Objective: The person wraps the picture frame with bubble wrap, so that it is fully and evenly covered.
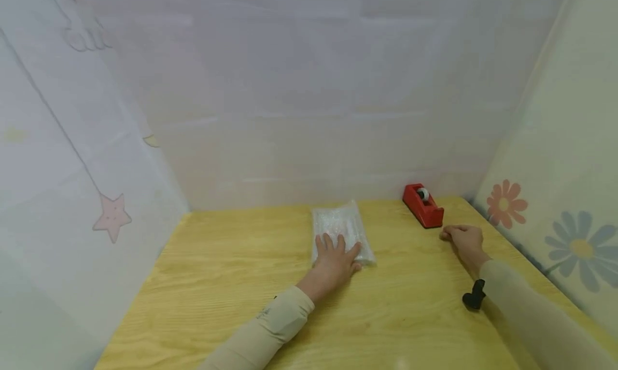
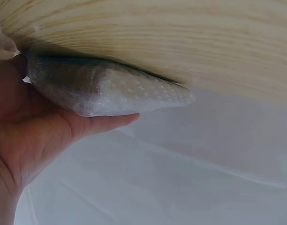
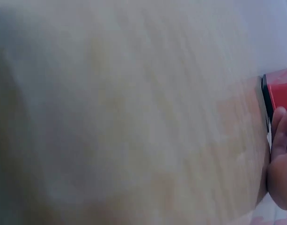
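Note:
A flat package in clear bubble wrap (image 1: 340,220) lies on the wooden table, around its middle. My left hand (image 1: 335,263) rests on its near part with fingers spread; from the left wrist view, the bubble-wrapped package (image 2: 129,91) bulges at the end by the palm. Off to the right sits a red tape dispenser (image 1: 424,206) with a roll of tape (image 1: 422,193) in it. Just in front of the dispenser is my right hand (image 1: 465,240), its fingers bent together. Whether a strip of tape is between those fingertips is too small to see.
A pale wall sheet (image 1: 299,161) rises behind the yellow wood-grain table (image 1: 232,263). Printed side sheets stand left and right, the right one (image 1: 545,161) close beside my right arm. A black device (image 1: 475,296) is on my right wrist.

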Available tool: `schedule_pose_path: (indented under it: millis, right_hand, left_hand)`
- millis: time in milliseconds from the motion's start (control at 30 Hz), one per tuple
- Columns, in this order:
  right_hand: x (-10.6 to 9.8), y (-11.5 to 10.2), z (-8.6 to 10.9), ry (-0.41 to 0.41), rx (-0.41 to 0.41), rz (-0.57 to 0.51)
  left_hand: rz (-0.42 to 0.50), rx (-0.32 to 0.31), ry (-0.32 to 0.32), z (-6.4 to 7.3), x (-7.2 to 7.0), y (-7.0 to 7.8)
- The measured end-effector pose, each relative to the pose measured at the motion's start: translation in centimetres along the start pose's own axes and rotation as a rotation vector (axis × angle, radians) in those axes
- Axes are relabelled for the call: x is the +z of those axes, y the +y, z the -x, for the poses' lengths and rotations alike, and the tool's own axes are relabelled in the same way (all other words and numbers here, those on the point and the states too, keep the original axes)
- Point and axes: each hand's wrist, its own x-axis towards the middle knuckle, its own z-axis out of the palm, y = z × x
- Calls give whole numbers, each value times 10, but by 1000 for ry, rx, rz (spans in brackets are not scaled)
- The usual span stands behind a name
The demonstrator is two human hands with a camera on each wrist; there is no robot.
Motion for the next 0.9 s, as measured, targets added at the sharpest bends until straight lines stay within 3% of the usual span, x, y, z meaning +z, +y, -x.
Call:
schedule_pose_path:
  millis: [67, 200, 400, 500, 700, 900]
  right_hand:
    - [-3, 4, 4, -45, -4, -23]
    - [-6, 3, 14, -146, -40, 76]
    - [-6, -21, 31, -275, -237, 469]
    - [4, -41, 34, -372, -331, 627]
    - [50, -73, 35, -533, -465, 780]
    - [112, -88, 31, -727, -561, 804]
  left_hand:
    - [1, 3, -5, 1, 2, 1]
    - [-9, 6, 6, 2, 4, 0]
    - [12, 25, 9, 1, 1, 0]
    - [21, 28, 4, 0, 1, -1]
    - [-29, 6, -39, 0, -3, 3]
    - [-119, -11, -131, -3, -20, 21]
